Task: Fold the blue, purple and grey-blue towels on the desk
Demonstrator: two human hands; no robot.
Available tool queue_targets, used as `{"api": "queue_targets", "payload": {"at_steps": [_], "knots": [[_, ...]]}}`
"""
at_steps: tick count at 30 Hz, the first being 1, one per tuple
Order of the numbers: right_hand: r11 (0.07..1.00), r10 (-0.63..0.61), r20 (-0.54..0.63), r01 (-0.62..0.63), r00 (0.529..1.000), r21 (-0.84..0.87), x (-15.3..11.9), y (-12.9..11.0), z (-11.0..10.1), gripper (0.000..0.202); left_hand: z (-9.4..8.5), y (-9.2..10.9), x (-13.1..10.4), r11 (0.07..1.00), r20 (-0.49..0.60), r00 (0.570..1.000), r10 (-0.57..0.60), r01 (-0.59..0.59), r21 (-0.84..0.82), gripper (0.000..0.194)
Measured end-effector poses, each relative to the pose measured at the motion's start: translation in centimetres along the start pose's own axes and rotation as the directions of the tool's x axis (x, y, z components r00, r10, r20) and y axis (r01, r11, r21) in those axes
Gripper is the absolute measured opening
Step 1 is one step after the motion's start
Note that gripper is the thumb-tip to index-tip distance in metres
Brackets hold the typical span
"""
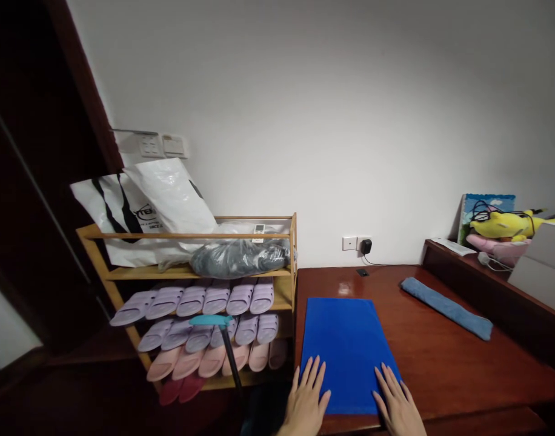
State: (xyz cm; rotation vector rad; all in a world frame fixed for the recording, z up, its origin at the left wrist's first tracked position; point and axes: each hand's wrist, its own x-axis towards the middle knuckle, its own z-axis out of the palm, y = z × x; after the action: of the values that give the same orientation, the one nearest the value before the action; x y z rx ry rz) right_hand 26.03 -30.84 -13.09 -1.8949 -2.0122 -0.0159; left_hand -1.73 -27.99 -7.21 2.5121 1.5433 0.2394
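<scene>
1. Resting with fingers apart, the bare left hand (306, 396) is touching the left side of the flat, blue, rectangular sheet (345, 348).
2. The bare right hand (395, 398), fingers apart, is touching its right side.
3. The sheet is lying on the glossy, red-brown wooden table (441, 363).

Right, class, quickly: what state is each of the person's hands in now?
Left hand: open, laid at the left edge of the blue sheet, holding nothing.
Right hand: open, laid at the sheet's right edge, holding nothing.
</scene>
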Motion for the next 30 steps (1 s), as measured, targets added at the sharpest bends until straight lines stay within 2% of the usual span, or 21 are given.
{"api": "queue_targets", "payload": {"at_steps": [4, 9, 12, 14, 18, 21, 25, 30], "knots": [[0.999, -0.035, 0.002, 0.035, 0.999, 0.030, -1.5, 1.3, 0.2, 0.053, -0.2, -0.7, -0.8, 1.000, 0.015, 1.000, -0.004, 0.004, 0.011, 0.055], [0.999, -0.033, 0.046, 0.033, 0.998, -0.001, -0.3, 1.2, -1.4, 0.057, -1.4, -0.2, 0.2, 0.999, 0.022, 1.000, -0.021, 0.021, 0.034, 0.055], [0.998, 0.010, 0.051, -0.006, 0.999, -0.065, 0.7, -0.2, -2.2, 0.063, -2.1, 0.9, 0.6, 0.999, 0.021, 0.999, -0.029, 0.028, 0.043, 0.056], [0.996, 0.010, 0.023, -0.008, 1.000, -0.084, 0.9, -1.6, -2.2, 0.065, -2.0, 1.7, 0.4, 1.000, 0.007, 1.000, 0.006, -0.006, 0.027, 0.056], [0.997, 0.040, 0.039, -0.037, 0.998, -0.073, 0.1, -4.2, -1.0, 0.066, -0.7, 2.5, -0.2, 0.997, 0.020, 0.998, 0.067, -0.067, -0.026, 0.056], [0.996, 0.057, 0.077, -0.052, 0.995, -0.074, 0.3, -4.6, -0.2, 0.068, 0.1, 2.1, 0.0, 0.997, 0.006, 0.997, 0.078, -0.078, -0.030, 0.055], [0.999, 0.022, 0.128, -0.017, 0.992, -0.038, 2.8, -4.1, -0.3, 0.067, 0.5, 1.1, 1.9, 0.998, -0.029, 0.998, 0.055, -0.056, -0.016, 0.055], [1.000, 0.019, 0.214, -0.021, 0.977, 0.009, 7.6, -4.0, -0.6, 0.072, 0.5, -0.5, 5.9, 1.000, -0.059, 0.998, -0.007, 0.007, -0.010, 0.054]]}}
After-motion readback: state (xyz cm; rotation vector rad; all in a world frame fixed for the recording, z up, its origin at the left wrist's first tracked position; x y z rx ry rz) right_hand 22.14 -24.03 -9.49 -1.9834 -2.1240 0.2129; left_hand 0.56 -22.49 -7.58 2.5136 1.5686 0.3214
